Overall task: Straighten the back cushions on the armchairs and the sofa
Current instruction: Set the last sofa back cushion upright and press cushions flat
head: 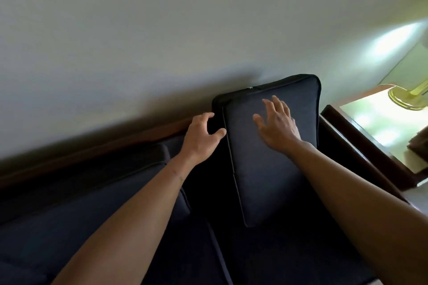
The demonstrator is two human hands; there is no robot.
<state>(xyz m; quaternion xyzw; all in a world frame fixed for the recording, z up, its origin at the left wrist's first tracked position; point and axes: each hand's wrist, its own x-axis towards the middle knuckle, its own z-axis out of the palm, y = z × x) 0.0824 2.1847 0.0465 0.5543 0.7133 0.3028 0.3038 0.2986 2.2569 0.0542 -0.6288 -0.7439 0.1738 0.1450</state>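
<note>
A dark navy back cushion point(266, 169) with piped edges stands upright at the right end of the sofa point(69, 227), its top rising above the wooden back rail point(104, 143). My left hand point(201, 136) grips the cushion's left edge near the top, thumb on the front face and fingers around the side. My right hand point(275, 120) lies flat on the upper front face with its fingers spread. A second navy back cushion point(111, 192) sits lower, to the left. The seat below is in deep shadow.
A plain pale wall point(162, 30) runs right behind the sofa. To the right, past the dark wooden armrest point(356, 155), stands a side table point(382, 127) with a glossy top and a brass lamp base point(407, 96).
</note>
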